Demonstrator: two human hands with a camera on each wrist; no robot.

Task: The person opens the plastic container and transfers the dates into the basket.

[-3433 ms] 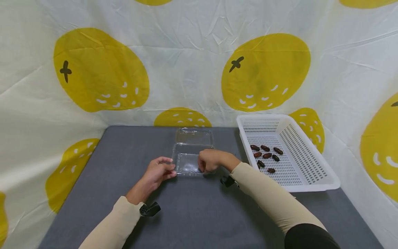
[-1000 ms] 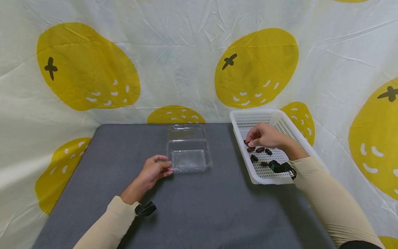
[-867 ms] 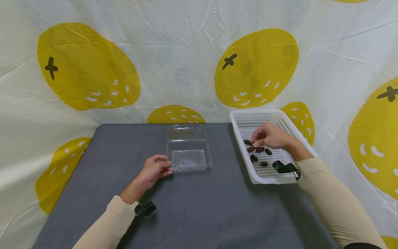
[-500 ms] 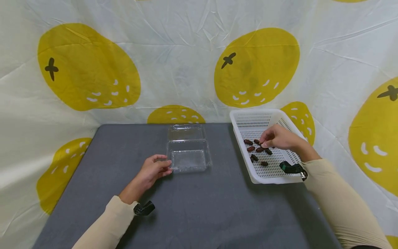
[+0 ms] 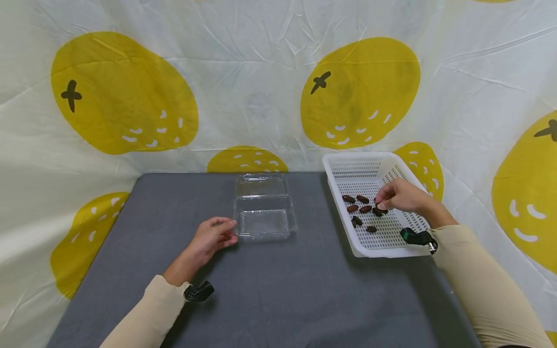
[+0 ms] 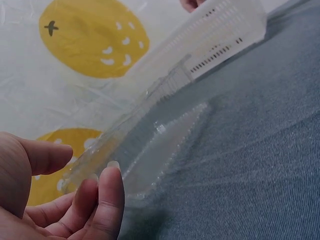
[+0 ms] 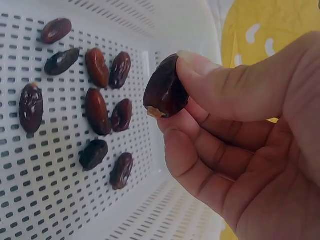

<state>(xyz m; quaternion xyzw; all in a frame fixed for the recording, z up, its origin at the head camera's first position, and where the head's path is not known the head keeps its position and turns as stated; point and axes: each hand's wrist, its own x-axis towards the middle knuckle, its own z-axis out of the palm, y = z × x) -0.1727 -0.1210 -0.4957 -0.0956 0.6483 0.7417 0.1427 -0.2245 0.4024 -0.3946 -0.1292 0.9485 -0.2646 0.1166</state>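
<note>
Between its thumb and fingers my right hand (image 5: 402,195) pinches a dark brown date (image 7: 165,90), held above the basket floor in the right wrist view. Several loose dates (image 7: 97,111) lie apart below it in the white perforated basket (image 5: 361,251). My left hand (image 5: 211,239) is at the near left corner of a clear plastic clamshell container (image 5: 263,223), whose lid (image 5: 262,184) is folded back toward the wall. In the left wrist view the left thumb (image 6: 52,157) stands apart from the bent fingers, with nothing gripped; whether a fingertip touches the rim cannot be told.
A grey cloth covers the table (image 5: 278,295). White fabric printed with yellow fruit (image 5: 361,92) hangs right behind the container and basket. The basket's raised walls stand at the right, with a strip of table between it and the container.
Earlier my right hand was in the container; it then went to the basket. Over the last second it has moved right across the dates. My left thumb has drawn slightly back from the container rim.
</note>
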